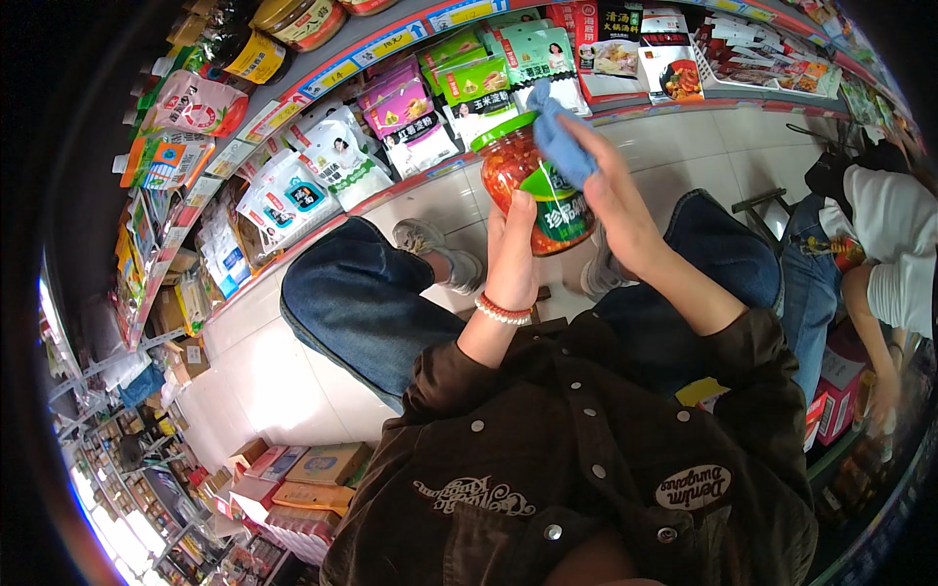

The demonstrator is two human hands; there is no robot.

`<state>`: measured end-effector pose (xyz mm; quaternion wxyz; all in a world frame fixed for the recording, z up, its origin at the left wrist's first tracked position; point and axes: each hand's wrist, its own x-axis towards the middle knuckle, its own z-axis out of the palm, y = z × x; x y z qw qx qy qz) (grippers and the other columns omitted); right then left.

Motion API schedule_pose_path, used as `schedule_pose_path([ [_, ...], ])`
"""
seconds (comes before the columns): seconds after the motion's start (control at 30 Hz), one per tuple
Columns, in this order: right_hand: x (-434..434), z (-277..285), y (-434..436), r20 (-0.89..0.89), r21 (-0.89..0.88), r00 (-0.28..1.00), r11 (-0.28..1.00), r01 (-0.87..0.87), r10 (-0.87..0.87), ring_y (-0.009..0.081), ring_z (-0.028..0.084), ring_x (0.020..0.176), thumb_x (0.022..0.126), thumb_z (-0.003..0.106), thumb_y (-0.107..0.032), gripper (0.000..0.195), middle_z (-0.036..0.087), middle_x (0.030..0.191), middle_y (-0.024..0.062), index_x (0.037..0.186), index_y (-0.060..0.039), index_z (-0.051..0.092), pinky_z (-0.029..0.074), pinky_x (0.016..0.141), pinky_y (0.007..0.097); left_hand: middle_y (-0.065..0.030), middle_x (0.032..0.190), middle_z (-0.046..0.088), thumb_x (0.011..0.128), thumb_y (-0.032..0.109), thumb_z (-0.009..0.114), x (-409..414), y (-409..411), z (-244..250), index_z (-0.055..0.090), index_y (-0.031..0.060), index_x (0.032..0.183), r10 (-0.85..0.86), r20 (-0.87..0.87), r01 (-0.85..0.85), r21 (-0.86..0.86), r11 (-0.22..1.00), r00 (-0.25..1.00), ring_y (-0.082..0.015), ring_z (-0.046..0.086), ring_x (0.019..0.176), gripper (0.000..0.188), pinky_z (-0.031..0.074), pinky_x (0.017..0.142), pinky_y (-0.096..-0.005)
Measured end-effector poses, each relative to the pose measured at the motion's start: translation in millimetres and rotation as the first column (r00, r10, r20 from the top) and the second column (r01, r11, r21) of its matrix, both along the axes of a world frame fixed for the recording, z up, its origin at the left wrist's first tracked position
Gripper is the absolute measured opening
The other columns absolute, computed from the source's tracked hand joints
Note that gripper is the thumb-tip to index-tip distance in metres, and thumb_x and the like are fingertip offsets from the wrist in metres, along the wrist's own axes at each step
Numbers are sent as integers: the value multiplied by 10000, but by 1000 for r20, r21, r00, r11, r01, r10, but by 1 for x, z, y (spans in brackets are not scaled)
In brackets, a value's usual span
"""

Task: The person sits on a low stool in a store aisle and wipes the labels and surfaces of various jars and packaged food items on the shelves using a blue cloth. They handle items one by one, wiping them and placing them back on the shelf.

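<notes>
My left hand (pixel 511 245) grips a glass jar (pixel 506 172) of red chopped chilli sauce from its near side, thumb on the glass. The jar is tilted and has a bright green lid (pixel 506 130) and a green label with writing. In my right hand (pixel 612 187) is a bunched blue cloth (pixel 563 143), held against the lid's edge and the jar's far right side. Part of the label is hidden behind the cloth and fingers. Both hands are above the tiled floor, between my knees.
Ahead, a low shelf (pixel 425 172) holds starch pouches (pixel 410 121) and seasoning packets (pixel 762 58). Sauce jars (pixel 299 20) stand on the shelf above. To the right is another person (pixel 890 242) beside a small stool (pixel 766 209). Stacked boxes (pixel 315 469) are behind on the left.
</notes>
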<state>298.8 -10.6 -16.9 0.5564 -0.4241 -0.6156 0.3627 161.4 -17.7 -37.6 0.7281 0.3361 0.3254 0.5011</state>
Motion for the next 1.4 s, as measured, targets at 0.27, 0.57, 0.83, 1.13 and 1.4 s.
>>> schedule_pose_path([
  [0.27,-13,5,-9,440,249,898,959,-135,12,324,430,1204,879,539,-196,339,448,1342,122,1215,-166,573,330,997,425,-72,1271,488,917,515,449,-7,16,-3,367,66,1324,122,352,-56,-194,979,928,-205,503,1142,612,426,959,-356],
  [0.57,-32,1,-5,-811,-490,538,768,-413,-228,186,422,1234,969,396,-369,436,440,1332,70,1307,-97,437,319,1039,350,-62,1253,487,764,312,739,-6,15,-8,353,41,1303,255,222,-263,9,965,941,-190,494,1145,716,400,974,-355],
  [0.83,-12,-24,0,-958,-221,60,587,-779,-281,206,539,1114,947,409,-408,419,568,1221,80,1211,-103,522,427,944,379,-113,1143,546,556,212,877,-13,20,-31,435,-15,1207,57,-382,90,355,930,922,-208,545,1045,818,433,915,-331],
  [1.13,-3,-23,11,-832,-554,364,654,-515,-418,190,625,933,905,528,-392,376,621,1101,50,1159,-116,539,524,781,340,-146,1166,491,662,341,792,-37,31,1,287,4,1351,206,-557,128,501,856,805,-234,529,1012,918,441,855,-345],
  [1.4,-7,-43,14,-609,-621,712,768,-154,-350,124,583,958,825,676,-305,420,582,1079,24,1154,-105,508,496,775,301,-90,786,607,821,326,662,-46,29,4,429,18,1191,156,-806,158,294,943,570,-139,575,634,535,446,512,-247],
])
